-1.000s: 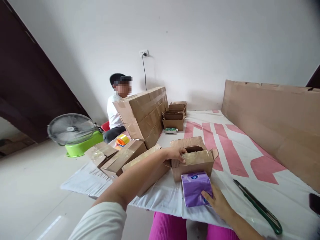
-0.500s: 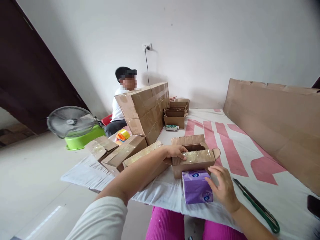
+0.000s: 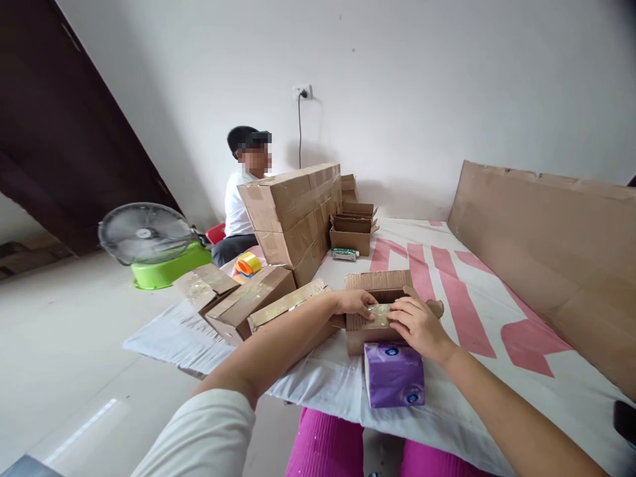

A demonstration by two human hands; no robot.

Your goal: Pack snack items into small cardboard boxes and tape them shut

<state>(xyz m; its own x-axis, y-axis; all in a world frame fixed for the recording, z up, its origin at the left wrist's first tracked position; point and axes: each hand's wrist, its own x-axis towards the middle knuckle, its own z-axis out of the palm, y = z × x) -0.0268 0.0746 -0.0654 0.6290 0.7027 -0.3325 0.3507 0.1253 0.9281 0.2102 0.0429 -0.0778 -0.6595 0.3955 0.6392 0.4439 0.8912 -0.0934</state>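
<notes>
At the lower centre of the frame, we have both hands at an open box [image 3: 356,342] standing on a cloth [image 3: 342,391]. Our left hand [image 3: 356,305] is half-curled at the box's left end, thumb outside and fingers over the edge, so that it pinches the cardboard. Our right hand [image 3: 418,326] is loosely bent, its fingertips on the near edge beside a strip of tape [image 3: 380,318]; we cannot tell whether it grips or merely rests there. The purple pack [image 3: 395,377] lies below, just in front of the box and free of both hands.

We judge the step in hand to be handling this taped edge; the next move seems to call for a firm left hold while the right fingers work at the cardboard.

The inside of the box is mostly hidden from us, and our left forearm covers part of the taped box [image 3: 288,303] beside it. At upper left, the stack [image 3: 293,215] conceals the seated person's [image 3: 241,202] hands. A dark object [image 3: 625,419] is cut off at the right edge; we cannot identify it.
</notes>
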